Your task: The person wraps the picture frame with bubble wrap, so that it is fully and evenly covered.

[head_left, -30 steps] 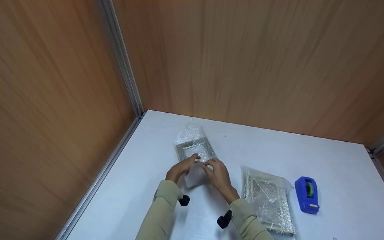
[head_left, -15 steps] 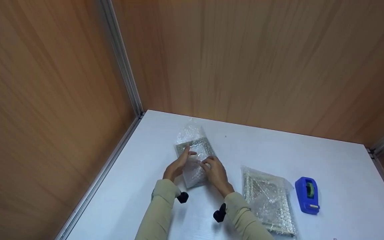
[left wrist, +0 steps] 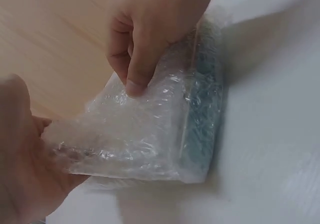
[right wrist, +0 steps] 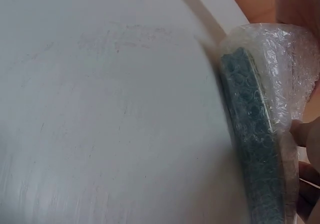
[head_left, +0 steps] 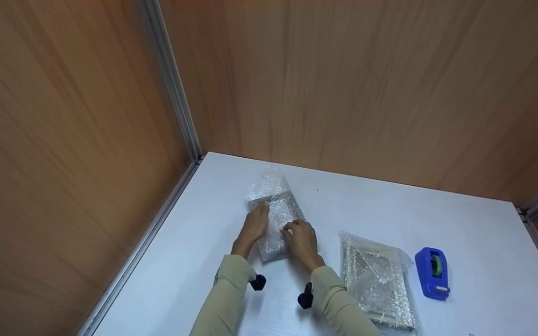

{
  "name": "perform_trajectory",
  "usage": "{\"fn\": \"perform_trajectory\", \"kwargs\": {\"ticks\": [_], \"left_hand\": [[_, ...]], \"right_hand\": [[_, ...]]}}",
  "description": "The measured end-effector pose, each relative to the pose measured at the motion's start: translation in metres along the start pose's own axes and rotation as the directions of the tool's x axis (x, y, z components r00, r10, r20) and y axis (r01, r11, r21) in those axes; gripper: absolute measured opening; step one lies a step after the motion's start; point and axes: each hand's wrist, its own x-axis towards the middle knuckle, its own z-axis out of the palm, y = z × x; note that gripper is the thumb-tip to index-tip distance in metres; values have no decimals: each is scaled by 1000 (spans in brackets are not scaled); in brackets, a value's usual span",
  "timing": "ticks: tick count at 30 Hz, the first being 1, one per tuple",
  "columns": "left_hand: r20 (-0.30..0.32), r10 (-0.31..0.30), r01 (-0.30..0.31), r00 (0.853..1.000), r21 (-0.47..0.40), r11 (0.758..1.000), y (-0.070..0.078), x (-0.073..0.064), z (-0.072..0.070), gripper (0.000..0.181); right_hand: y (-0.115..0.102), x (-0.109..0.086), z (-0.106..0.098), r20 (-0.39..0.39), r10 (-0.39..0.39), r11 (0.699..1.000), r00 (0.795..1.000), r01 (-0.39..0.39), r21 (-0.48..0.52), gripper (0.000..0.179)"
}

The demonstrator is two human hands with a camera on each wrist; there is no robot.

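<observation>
A picture frame (head_left: pixel 293 205) lies on the white table, wrapped in clear bubble wrap (head_left: pixel 268 184) whose loose end spreads beyond its far side. My left hand (head_left: pixel 254 224) rests along the left side of the package, fingers straight. In the left wrist view the left hand (left wrist: pixel 35 169) has its palm against the wrap's edge. From the right, my right hand (head_left: pixel 302 239) pinches the folded layer between thumb and finger; the right hand (left wrist: pixel 155 28) shows this from above. A dark blue-green edge of the frame (right wrist: pixel 252 129) shows through the plastic.
To the right lies another bubble-wrapped frame (head_left: pixel 381 280). Beside it stands a blue tape dispenser (head_left: pixel 431 273) with a green roll. Wooden panels (head_left: pixel 367 93) rise behind and at the left of the table (head_left: pixel 194 224).
The wrap's near flap, raised earlier, now lies flatter over the frame. My left hand has shifted from the flap's edge to the package's left side, while the right hand stays nearly in place.
</observation>
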Motion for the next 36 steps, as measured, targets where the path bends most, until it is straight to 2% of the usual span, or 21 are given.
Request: {"fn": "perform_trajectory", "kwargs": {"ticks": [2,3,5,7,9,11,13,14,16,18,19,22,25,29,33,36], "left_hand": [[-101,112,-94,989,165,982,3,-4,2,38],[-135,162,-126,978,239,963,5,-6,3,33],[-173,250,-170,953,379,910,10,-12,6,24],[-182,321,-196,930,493,848,15,-19,11,17],[-170,373,-202,912,605,770,19,-26,17,16],[-144,404,-201,903,690,695,23,-31,23,18],[-124,442,-208,888,750,628,24,-37,29,18],[-112,460,-215,881,770,600,24,-39,31,18],[-92,484,-233,870,789,568,22,-43,36,16],[-78,499,-244,863,801,546,17,-47,40,15],[-63,486,-243,872,806,540,15,-49,42,16],[-6,413,-233,911,818,525,11,-51,45,21],[36,344,-224,938,822,524,9,-51,46,26],[44,303,-207,952,822,530,7,-50,46,28],[55,268,-197,962,817,541,7,-50,45,30],[57,251,-190,966,814,549,7,-50,45,31]], "right_hand": [[0,0,1,-4,9,1000,1000,-9,-7,9],[0,0,1,-3,16,1000,1000,-16,-14,9],[0,1,2,2,28,999,1000,-28,-32,8],[1,1,3,9,41,998,999,-41,-54,8],[2,1,3,12,45,996,999,-44,-72,8],[3,1,3,10,45,996,999,-44,-78,8],[3,0,3,1,36,995,999,-36,-95,9],[4,0,3,-5,31,994,1000,-31,-102,9],[4,0,4,-20,21,993,1000,-23,-119,10],[6,-1,5,-26,13,991,1000,-16,-131,11],[6,-1,5,-25,12,991,1000,-15,-132,10],[7,-1,3,-12,6,993,1000,-8,-120,9],[8,2,-2,19,-4,996,1000,6,-93,9],[7,7,-11,111,2,997,994,7,-78,8],[6,8,-23,216,79,988,973,-48,-145,12],[6,8,-33,274,149,974,950,-93,-207,19]]}}
